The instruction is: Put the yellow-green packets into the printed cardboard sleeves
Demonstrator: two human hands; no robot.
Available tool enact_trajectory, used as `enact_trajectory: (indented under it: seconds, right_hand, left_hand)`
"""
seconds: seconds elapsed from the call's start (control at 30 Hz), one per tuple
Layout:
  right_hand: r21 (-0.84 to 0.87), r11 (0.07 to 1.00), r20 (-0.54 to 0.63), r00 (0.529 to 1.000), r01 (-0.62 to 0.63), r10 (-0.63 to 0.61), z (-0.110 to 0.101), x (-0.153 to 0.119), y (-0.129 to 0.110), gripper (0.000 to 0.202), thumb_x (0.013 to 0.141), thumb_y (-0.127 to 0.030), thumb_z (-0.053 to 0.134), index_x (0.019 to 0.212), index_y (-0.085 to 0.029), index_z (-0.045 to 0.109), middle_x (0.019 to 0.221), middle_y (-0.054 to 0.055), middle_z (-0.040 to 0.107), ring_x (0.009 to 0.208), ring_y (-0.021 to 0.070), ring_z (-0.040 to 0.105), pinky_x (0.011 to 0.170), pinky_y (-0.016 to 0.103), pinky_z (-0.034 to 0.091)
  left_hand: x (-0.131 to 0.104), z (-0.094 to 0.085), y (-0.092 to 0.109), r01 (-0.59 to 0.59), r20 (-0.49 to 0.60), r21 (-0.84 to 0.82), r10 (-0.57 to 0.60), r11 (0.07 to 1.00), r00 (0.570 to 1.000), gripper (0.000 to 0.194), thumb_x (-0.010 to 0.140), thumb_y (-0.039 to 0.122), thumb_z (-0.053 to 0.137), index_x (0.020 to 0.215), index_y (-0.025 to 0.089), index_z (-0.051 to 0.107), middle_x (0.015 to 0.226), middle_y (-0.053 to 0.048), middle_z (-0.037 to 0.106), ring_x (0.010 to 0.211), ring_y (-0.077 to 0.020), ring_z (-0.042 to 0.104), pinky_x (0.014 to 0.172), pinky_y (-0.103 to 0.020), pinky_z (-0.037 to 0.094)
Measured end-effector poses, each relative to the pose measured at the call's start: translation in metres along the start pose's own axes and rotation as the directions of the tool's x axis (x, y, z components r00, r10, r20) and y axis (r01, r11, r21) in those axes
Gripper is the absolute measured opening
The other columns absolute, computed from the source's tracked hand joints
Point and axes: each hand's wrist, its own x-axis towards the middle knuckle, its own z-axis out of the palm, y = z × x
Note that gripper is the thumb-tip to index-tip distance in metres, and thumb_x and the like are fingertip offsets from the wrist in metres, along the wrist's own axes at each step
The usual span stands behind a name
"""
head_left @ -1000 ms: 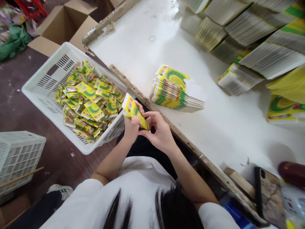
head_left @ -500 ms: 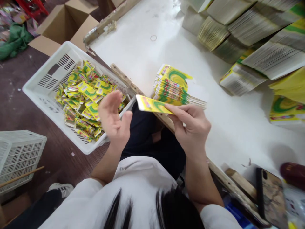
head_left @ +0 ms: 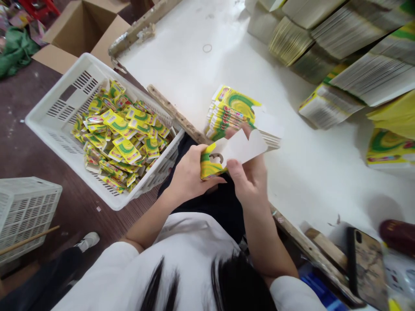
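Between my two hands is a small yellow-green cardboard box (head_left: pixel 212 168), its white inner flaps spread at the right end and a cut-out hole in its face. My left hand (head_left: pixel 188 175) is closed around the left end. At the flap end, my right hand (head_left: pixel 249 177) grips the card with the thumb in front and the fingers behind. Just beyond, a fanned stack of flat box blanks (head_left: pixel 235 106) lies on the white table (head_left: pixel 181 56). To the left, a white plastic basket (head_left: pixel 42 116) is heaped with yellow-green boxes (head_left: pixel 123 129).
Bundled stacks of card blanks (head_left: pixel 353 39) fill the table's far right. A phone (head_left: pixel 371 268) and a dark red object (head_left: pixel 398 237) lie near the right edge. An open carton (head_left: pixel 55 56) and a second white basket (head_left: pixel 29 211) stand on the floor. A wooden strip (head_left: pixel 175 112) edges the table.
My left hand has come right, from open above the basket to a grip on the box. The flat piece in my right hand is now opened out, with white flaps showing.
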Motion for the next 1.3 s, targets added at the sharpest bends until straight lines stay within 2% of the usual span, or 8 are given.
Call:
enact_trajectory:
  seconds: [0.13,0.33,0.6,0.8,1.0,1.13,1.2,1.3]
  right_hand:
    - [0.221,0.970,0.077,0.993,-0.105,0.090,0.007,0.003,-0.002,0.054,0.105,-0.041,0.048,0.157,-0.029,0.043,0.150,0.010,0.062,0.137,0.0292,0.062,0.116,0.050,0.052]
    - [0.286,0.945,0.131,0.984,-0.157,0.123,0.008,0.004,0.006,0.042,0.106,-0.040,0.049,0.146,-0.033,0.059,0.149,0.001,0.064,0.138,0.0257,0.061,0.120,0.047,0.049]
    - [0.327,0.921,0.091,0.977,-0.213,0.194,0.013,-0.002,0.014,0.044,0.101,-0.053,0.058,0.137,-0.030,0.067,0.148,0.002,0.065,0.142,0.0284,0.058,0.118,0.047,0.051]
    - [0.300,0.952,0.144,0.989,-0.060,0.017,0.012,-0.004,0.006,0.072,0.098,-0.053,0.062,0.161,-0.028,0.038,0.160,0.008,0.052,0.148,0.0293,0.051,0.125,0.050,0.042]
    - [0.250,0.968,0.184,0.983,-0.028,-0.018,0.010,-0.003,0.006,0.069,0.099,-0.054,0.059,0.160,-0.028,0.040,0.165,0.007,0.045,0.152,0.0297,0.045,0.126,0.049,0.040]
    - [0.277,0.959,0.154,0.983,0.051,-0.096,0.011,-0.004,0.009,0.068,0.101,-0.053,0.055,0.162,-0.029,0.036,0.164,0.009,0.047,0.150,0.0293,0.047,0.123,0.048,0.044]
    - [0.152,0.977,0.159,0.972,0.147,-0.171,0.010,-0.003,0.008,0.069,0.099,-0.044,0.063,0.162,-0.030,0.036,0.166,0.010,0.043,0.152,0.0294,0.045,0.124,0.047,0.043]
    - [-0.037,0.962,0.191,0.947,0.271,-0.259,0.009,-0.002,0.006,0.055,0.100,-0.023,0.061,0.153,-0.033,0.052,0.165,0.008,0.045,0.149,0.0273,0.049,0.120,0.045,0.048]
  left_hand:
    - [-0.002,0.004,-0.001,-0.016,0.001,-0.030,0.016,0.999,1.000,0.085,0.074,0.057,0.085,0.138,0.025,0.038,0.121,-0.009,0.064,0.105,-0.0267,0.070,0.086,-0.037,0.057]
    - [-0.002,0.003,0.000,-0.169,-0.036,-0.065,0.167,0.983,0.985,0.084,0.083,0.040,0.080,0.149,0.026,0.031,0.134,-0.012,0.059,0.126,-0.0278,0.062,0.100,-0.038,0.055]
    - [-0.004,0.012,-0.002,-0.172,-0.097,-0.092,0.163,0.981,0.982,0.075,0.076,0.022,0.073,0.141,0.027,0.036,0.129,-0.007,0.059,0.114,-0.0229,0.066,0.089,-0.032,0.057]
    - [-0.003,0.015,-0.004,-0.196,-0.120,-0.136,0.180,0.971,0.976,0.074,0.084,0.036,0.073,0.143,0.027,0.029,0.131,-0.011,0.057,0.105,-0.0216,0.068,0.078,-0.031,0.057]
    - [-0.001,0.016,-0.002,-0.196,-0.203,-0.184,0.158,0.963,0.966,0.068,0.085,0.046,0.073,0.136,0.025,0.034,0.132,-0.012,0.054,0.104,-0.0205,0.068,0.079,-0.031,0.057]
    - [0.001,0.010,-0.003,-0.162,-0.093,-0.206,0.146,0.965,0.985,0.057,0.082,0.042,0.076,0.123,0.028,0.038,0.116,-0.005,0.059,0.084,-0.0164,0.068,0.066,-0.028,0.054]
    - [0.002,0.009,-0.006,-0.164,-0.062,-0.207,0.155,0.964,0.986,0.057,0.083,0.041,0.075,0.123,0.029,0.037,0.115,-0.005,0.059,0.085,-0.0179,0.068,0.066,-0.030,0.056]
    - [0.000,0.014,-0.012,-0.134,-0.083,-0.215,0.119,0.967,0.989,0.063,0.081,0.039,0.075,0.126,0.029,0.032,0.116,-0.006,0.055,0.087,-0.0187,0.067,0.067,-0.032,0.057]
